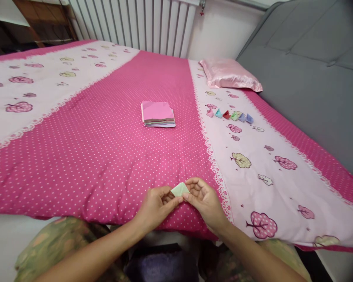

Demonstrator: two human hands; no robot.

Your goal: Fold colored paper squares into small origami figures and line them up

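A small pale green folded paper [179, 189] lies pinched between both hands at the near edge of the bed. My left hand [157, 206] grips its left side with curled fingers. My right hand [204, 201] holds its right side with thumb and fingertips. Further up the pink dotted bedspread [106, 129] sits a stack of coloured paper squares [158, 114] with a pink sheet on top. A row of several small folded paper pieces [230, 115] in pink, teal, red, green and blue lies to the right on the pale strip.
A pink satin pillow [229, 74] rests at the far right by the grey padded headboard [312, 78]. A white radiator [135, 23] stands behind the bed. My lap in green patterned fabric [55, 243] shows below the bed edge.
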